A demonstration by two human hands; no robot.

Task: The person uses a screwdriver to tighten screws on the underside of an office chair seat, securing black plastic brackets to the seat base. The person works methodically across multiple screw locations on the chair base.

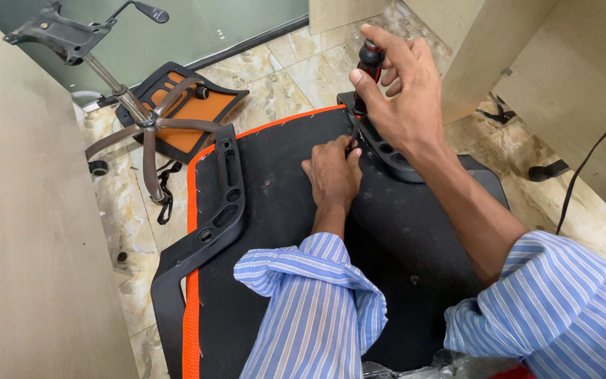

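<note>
An upturned chair seat (pixel 282 231), black underneath with an orange fabric edge, lies on the floor in front of me. My right hand (pixel 398 88) grips a red and black screwdriver (pixel 368 67) held upright, its tip down at the black armrest bracket (pixel 387 151) on the seat's right side. My left hand (pixel 332 174) rests on the seat with its fingers pinching the screwdriver's shaft near the tip. A second black armrest bracket (pixel 222 203) lies along the seat's left edge.
A chair base with gas cylinder and tilt mechanism (pixel 117 95) lies tipped at the upper left, over an orange and black backrest (pixel 191 109). Wooden panels stand at left (pixel 29 231) and upper right (pixel 569 77). Cables (pixel 590 161) hang at right.
</note>
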